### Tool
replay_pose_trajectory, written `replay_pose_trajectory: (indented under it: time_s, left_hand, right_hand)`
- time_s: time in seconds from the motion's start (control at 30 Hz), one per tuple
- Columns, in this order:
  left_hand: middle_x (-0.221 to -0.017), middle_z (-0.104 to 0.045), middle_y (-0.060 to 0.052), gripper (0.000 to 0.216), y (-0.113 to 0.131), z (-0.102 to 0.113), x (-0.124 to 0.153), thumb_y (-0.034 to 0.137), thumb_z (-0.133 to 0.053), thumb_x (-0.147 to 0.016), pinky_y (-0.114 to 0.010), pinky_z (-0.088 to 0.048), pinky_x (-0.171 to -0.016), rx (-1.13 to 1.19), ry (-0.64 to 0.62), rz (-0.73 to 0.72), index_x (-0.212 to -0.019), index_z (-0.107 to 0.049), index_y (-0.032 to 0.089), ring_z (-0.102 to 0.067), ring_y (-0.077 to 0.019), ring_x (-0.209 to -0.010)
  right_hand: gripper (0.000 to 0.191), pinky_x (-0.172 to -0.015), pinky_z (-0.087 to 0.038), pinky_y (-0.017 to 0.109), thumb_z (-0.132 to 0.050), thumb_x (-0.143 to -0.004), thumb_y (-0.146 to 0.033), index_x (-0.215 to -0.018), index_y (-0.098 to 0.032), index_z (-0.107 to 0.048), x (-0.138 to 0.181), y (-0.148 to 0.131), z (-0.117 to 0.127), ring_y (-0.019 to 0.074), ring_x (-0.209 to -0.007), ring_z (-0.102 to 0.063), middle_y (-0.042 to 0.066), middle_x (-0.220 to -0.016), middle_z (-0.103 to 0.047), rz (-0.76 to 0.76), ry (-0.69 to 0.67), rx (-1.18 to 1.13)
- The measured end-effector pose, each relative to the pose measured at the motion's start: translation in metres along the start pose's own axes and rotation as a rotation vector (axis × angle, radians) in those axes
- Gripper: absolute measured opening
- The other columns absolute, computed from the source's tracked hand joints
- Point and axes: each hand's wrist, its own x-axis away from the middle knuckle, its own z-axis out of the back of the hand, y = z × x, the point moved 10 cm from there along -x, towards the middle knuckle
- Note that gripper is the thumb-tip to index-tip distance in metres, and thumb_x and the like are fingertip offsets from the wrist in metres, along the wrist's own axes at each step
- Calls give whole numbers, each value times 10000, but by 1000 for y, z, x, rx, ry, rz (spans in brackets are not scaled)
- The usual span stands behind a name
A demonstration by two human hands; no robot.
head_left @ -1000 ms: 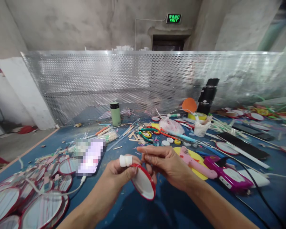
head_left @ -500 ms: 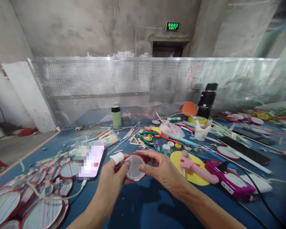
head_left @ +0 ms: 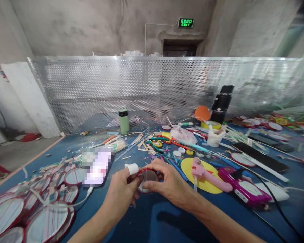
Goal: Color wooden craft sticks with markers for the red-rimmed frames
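Observation:
Between my two hands is a small round disc (head_left: 149,176) with a red rim and a pale, see-through face. My left hand (head_left: 121,187) pinches its left edge between thumb and fingers; a white wrap (head_left: 132,168) covers one fingertip. At the opposite edge, my right hand (head_left: 168,180) curves over the top rim, with its thumb against the face. A thin, thread-like line runs down the face. The fingers hide part of the rim. Right of my hands, a pink glue gun (head_left: 202,174) lies on a yellow oval sheet (head_left: 187,166).
Many larger red-rimmed discs (head_left: 48,221) lie piled at left, beside a phone (head_left: 97,168) on a cable. Sticks, scissors (head_left: 157,143) and small caps (head_left: 177,154) spread behind my hands. A green bottle (head_left: 124,122), black flask (head_left: 221,104) and purple device (head_left: 243,189) stand around the blue table.
The disc has tipped back, its face showing narrower. My right fingers have come further over its top rim, and my left fingers have shifted. The view has tilted slightly.

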Motion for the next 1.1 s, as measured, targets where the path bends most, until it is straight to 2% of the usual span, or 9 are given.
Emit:
replay_pose_trajectory:
  time_s: [0.1, 0.2, 0.43, 0.7, 0.87, 0.97, 1.1]
  left_hand:
    - [-462, -501, 42, 216, 2, -2, 2, 375, -594, -811, -201, -401, -345, -15, 1, -36, -814, -622, 161, -493, -125, -385]
    - [-466, -504, 42, 205, 4, 1, 4, 383, -615, -798, -201, -384, -339, 6, 37, -37, -802, -609, 177, -500, -132, -386]
    - [-441, -526, 39, 187, 19, 9, 8, 360, -588, -823, -224, -411, -382, 50, 79, -75, -843, -575, 175, -502, -133, -356]
    - [-411, -519, 34, 176, 21, 11, 6, 333, -616, -793, -219, -393, -337, 157, 62, -49, -808, -574, 162, -486, -133, -337]
    - [-398, -510, 42, 206, 19, 16, 3, 346, -648, -785, -205, -370, -327, 181, 83, -50, -836, -597, 153, -470, -119, -320]
    - [-402, -509, 44, 236, 18, 15, 2, 356, -659, -780, -202, -366, -329, 163, 70, -50, -870, -604, 144, -467, -116, -320]
    - [-473, -511, 61, 299, 21, 16, 3, 350, -649, -778, -195, -370, -322, 153, 79, -50, -980, -579, 141, -479, -109, -333]
  right_hand:
    - [314, -603, -384, 233, -812, -700, -434, -805, -168, -681, -1, 9, 3, 140, -720, -522, -5, -794, -575, -70, 28, 62]
    - [319, -572, -368, 220, -804, -703, -422, -812, -159, -661, -1, 16, 2, 131, -688, -505, -13, -760, -580, -118, 22, 24]
    - [386, -603, -437, 227, -767, -738, -468, -946, -151, -697, 1, 10, -24, 126, -665, -540, 1, -750, -638, -187, -161, -472]
    - [343, -649, -466, 255, -668, -848, -457, -982, -142, -686, 2, 8, -48, 148, -718, -598, 36, -786, -653, -135, -189, -751]
    - [223, -704, -492, 270, -663, -788, -212, -1007, -171, -679, 3, 5, -53, 158, -769, -610, 28, -833, -664, -181, -180, -845]
    - [368, -719, -490, 268, -572, -692, -86, -1033, -187, -668, 4, 0, -51, 160, -786, -613, 21, -840, -672, -169, -183, -869]
    - [519, -709, -493, 257, -514, -603, -39, -1078, -197, -654, 5, 3, -50, 165, -798, -607, 19, -850, -677, -183, -171, -844]
